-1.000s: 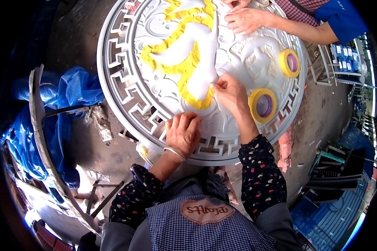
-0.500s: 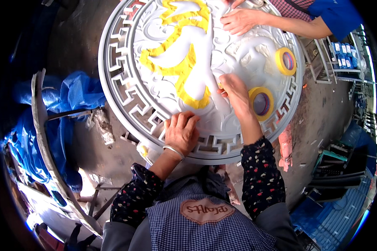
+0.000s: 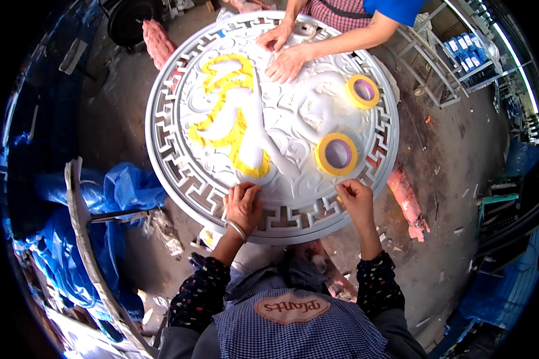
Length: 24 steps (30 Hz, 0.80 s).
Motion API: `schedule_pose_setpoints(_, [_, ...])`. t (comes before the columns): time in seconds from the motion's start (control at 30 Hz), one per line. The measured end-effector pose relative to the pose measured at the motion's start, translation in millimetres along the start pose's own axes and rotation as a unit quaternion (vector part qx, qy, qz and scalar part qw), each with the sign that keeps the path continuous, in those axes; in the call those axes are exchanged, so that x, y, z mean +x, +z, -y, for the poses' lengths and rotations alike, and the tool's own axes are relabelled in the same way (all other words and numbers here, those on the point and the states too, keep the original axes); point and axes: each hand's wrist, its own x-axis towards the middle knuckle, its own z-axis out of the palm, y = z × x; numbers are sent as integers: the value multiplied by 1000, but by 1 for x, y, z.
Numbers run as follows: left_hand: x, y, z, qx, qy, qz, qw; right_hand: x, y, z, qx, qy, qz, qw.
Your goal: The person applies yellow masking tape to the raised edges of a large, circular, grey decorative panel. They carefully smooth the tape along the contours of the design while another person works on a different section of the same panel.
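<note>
Round grey relief panel (image 3: 281, 188) lies ahead of both hands, left hand (image 3: 242, 206) resting on it, fingers slightly apart, right hand (image 3: 358, 200) pinched together, contents untellable; yellow masking tape (image 3: 235, 149) beyond the left probably seats best pressed flush.

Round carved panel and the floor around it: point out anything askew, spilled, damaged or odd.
No clear damage or spill shows on the round panel. Its yellow strips look wrinkled rather than smooth. The floor looks untidy: small pale scraps lie scattered at right.
</note>
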Motion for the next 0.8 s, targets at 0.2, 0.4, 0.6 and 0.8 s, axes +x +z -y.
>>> schedule_pose_setpoints(0.2, [-48, -44, -3, -160, -41, -24, 986, -2, -25, 11, -275, -63, -54, 958])
schedule_pose_setpoints(0.4, [-113, -65, -21, -152, -133, 26, 979, 33, 21, 30, -285, -256, -67, 921])
schedule_pose_setpoints(0.6, [-91, -65, -52, -163, -104, 39, 980, 52, 34, 3, -284, -290, -109, 907])
schedule_pose_setpoints(0.8, [-46, -77, -88, -144, -19, 21, 989, -53, 13, 63, -88, -264, 106, 955])
